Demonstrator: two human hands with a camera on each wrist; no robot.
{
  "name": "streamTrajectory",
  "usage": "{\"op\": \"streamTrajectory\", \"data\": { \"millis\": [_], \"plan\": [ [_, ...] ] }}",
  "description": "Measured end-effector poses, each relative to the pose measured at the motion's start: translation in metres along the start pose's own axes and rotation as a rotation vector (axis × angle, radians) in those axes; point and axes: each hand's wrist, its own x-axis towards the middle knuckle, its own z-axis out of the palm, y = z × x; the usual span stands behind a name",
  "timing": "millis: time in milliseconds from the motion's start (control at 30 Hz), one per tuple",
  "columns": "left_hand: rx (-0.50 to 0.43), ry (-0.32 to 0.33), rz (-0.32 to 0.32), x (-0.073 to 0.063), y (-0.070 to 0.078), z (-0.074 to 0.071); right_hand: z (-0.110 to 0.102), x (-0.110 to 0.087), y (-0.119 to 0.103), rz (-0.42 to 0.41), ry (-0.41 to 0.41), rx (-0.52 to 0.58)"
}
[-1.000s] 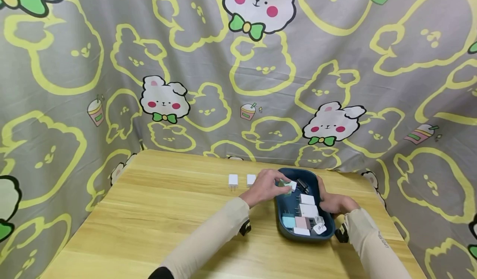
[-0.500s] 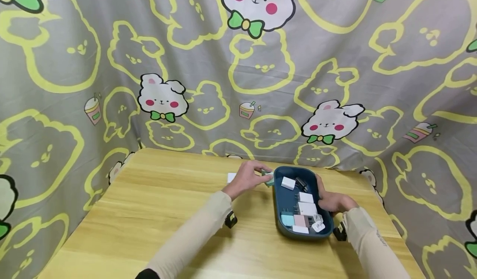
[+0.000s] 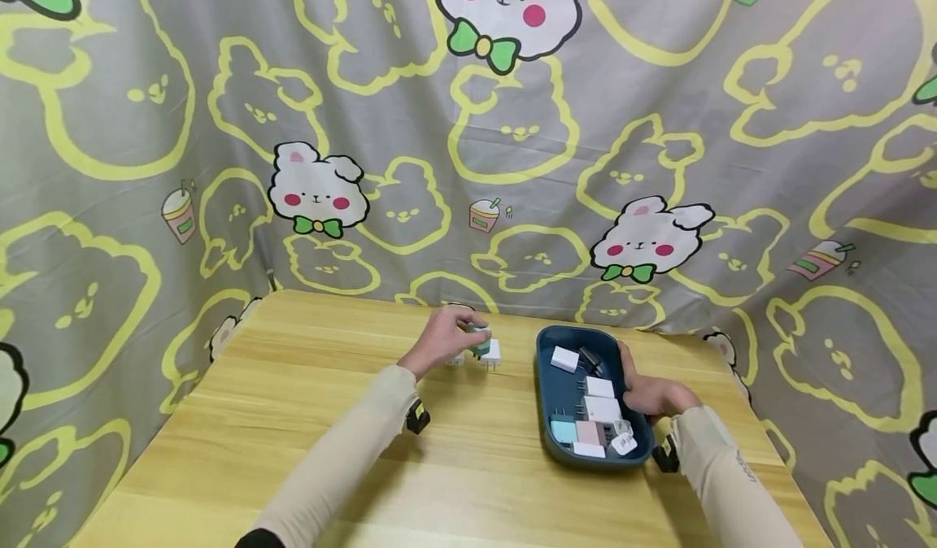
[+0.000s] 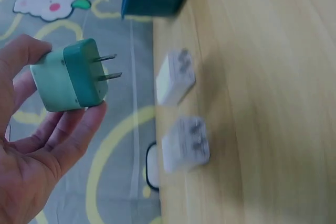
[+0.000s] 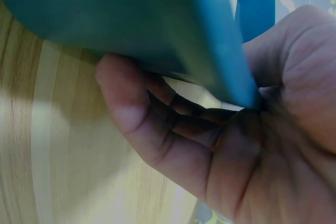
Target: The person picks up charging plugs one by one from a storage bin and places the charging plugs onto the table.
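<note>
My left hand (image 3: 448,338) pinches a two-tone green plug charger (image 4: 71,77) between thumb and fingers, above the back part of the table. Its two metal prongs point away from the palm in the left wrist view. Two white chargers (image 4: 176,77) stand on the table near that hand, prongs showing; in the head view the hand partly hides one of them. My right hand (image 3: 659,395) grips the right wall of a dark blue bin (image 3: 545,406), its thumb over the rim and fingers curled beneath, as the right wrist view shows.
Inside the bin lie several white chargers (image 3: 602,410), a black one (image 3: 590,361), a light blue one (image 3: 563,432), a pink one (image 3: 588,432) and small clear-looking pieces (image 3: 624,442). A patterned curtain (image 3: 410,206) stands behind the wooden table (image 3: 307,418).
My left hand has moved left out of the bin with the green charger, to above the white chargers. A white charger now lies at the bin's far left. The right hand stays put.
</note>
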Motion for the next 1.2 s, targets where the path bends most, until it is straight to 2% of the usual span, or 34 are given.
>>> {"op": "streamTrajectory", "data": {
  "millis": [133,367,533,767,1067,1200],
  "plan": [
    [0.056,0.005,-0.05,-0.001,-0.006,-0.011,0.001,0.0,0.001,-0.004,0.001,-0.001],
    [0.16,0.051,-0.136,-0.002,-0.023,-0.024,-0.002,0.0,-0.002,-0.016,0.002,-0.007],
    [0.21,0.044,-0.175,-0.003,-0.034,-0.031,-0.001,0.001,0.0,-0.014,0.002,-0.003],
    [0.282,0.005,-0.224,-0.003,-0.044,-0.038,0.0,0.0,0.002,-0.017,0.008,-0.006],
    [0.336,0.006,-0.312,-0.004,-0.057,-0.043,0.0,-0.001,0.001,-0.027,0.004,-0.013],
    [0.352,0.003,-0.331,-0.004,-0.062,-0.042,0.0,0.0,0.003,-0.027,0.005,-0.014]
  ]
}}
